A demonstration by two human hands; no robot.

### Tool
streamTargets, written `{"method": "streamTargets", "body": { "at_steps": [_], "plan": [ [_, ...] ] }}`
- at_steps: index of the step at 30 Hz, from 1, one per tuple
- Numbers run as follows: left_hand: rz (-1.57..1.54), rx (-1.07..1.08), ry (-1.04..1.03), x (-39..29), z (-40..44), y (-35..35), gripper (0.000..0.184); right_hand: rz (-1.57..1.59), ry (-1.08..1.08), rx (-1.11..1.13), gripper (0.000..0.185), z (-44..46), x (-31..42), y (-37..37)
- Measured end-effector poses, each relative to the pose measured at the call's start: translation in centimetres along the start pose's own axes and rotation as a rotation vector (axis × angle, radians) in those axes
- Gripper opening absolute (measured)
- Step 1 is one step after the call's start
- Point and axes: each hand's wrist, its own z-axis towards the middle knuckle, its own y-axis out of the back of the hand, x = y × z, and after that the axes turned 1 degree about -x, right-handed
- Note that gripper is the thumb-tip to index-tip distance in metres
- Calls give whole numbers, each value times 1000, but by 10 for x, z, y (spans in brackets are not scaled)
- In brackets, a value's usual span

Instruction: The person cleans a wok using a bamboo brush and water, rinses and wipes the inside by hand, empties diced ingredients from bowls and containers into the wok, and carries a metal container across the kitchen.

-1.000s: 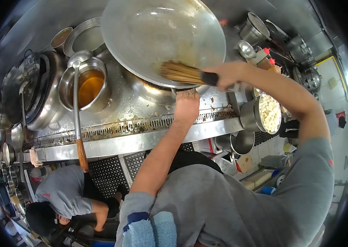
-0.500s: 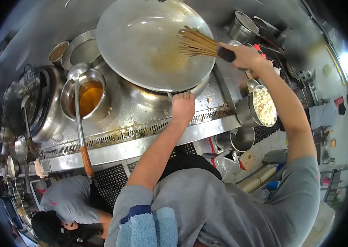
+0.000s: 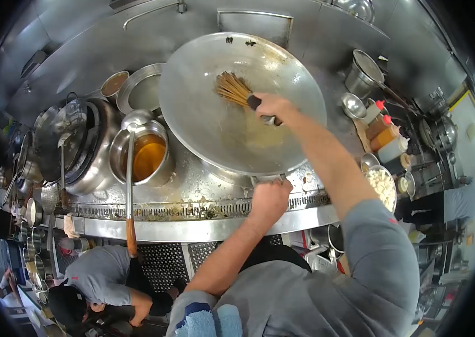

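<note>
A large metal wok (image 3: 192, 112) sits over the stove, a little cloudy yellowish liquid in its bowl. My left hand (image 3: 271, 199) is closed around the wok's handle at the near rim. Over the wok's middle, my right hand (image 3: 271, 106) grips the dark-wrapped end of a bamboo brush (image 3: 233, 88), whose bristles point to the upper left against the inner surface. Left of the wok stands a pot of amber liquid (image 3: 150, 157), and a long wooden-handled ladle (image 3: 130, 191) lies across it.
Sauce bottles (image 3: 386, 135), a small bowl (image 3: 354, 105) and a container of white cubes (image 3: 382, 185) stand at the right. A second wok (image 3: 60, 135) is at the left. A co-worker (image 3: 100, 275) bends down at the lower left. The counter's front edge (image 3: 192, 230) runs before me.
The brush in my right hand has moved left across the wok, from the right side to the middle. My left hand stays at the handle. The camera view has shifted, showing more back wall.
</note>
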Motion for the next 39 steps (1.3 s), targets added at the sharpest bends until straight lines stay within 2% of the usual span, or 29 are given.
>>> {"method": "streamTargets", "body": {
  "at_steps": [3,6,9,11,12,15,17,19,21,23,24,26,28,32,34,36,37,39],
  "plan": [
    [-9,5,5,-3,4,4,21,43,81,38,83,-3,25,-33],
    [-49,17,14,-9,7,4,22,-65,238,169,83,-48,28,-29],
    [-93,14,8,-28,11,11,14,-72,42,447,94,-127,36,-9],
    [-124,12,17,-45,13,15,10,-137,12,563,96,-160,19,12],
    [-148,-34,12,-49,13,12,10,-254,78,541,97,-166,0,21],
    [-129,18,74,-57,15,13,10,-593,254,516,98,-155,-75,59],
    [-161,9,68,-58,16,15,9,-860,-9,358,87,-143,-82,85],
    [-187,-3,77,-59,23,16,9,-962,-94,161,82,-102,-75,96],
    [-165,18,93,-64,24,21,5,-896,-8,-68,80,-25,-84,84],
    [-169,4,93,-62,25,23,5,-743,105,-257,82,20,-50,48],
    [-185,34,77,-60,25,22,7,-349,53,-194,81,28,-30,30],
    [-199,5,64,-58,28,21,8,-213,9,-168,83,22,-1,-10],
    [-295,-18,20,-54,25,23,10,93,-20,56,91,1,11,-25],
    [-259,-17,8,-52,26,15,10,-103,145,248,98,-28,-5,-47],
    [-249,-4,4,-51,25,15,10,-142,114,424,99,-79,-2,-23],
    [-260,11,-2,-50,25,15,10,-283,449,444,101,-96,-41,-12],
    [-267,20,0,-49,25,15,10,-348,324,457,101,-122,-35,6],
    [-329,-15,31,-50,24,14,12,-528,239,413,99,-140,-66,36]
  ]
}}
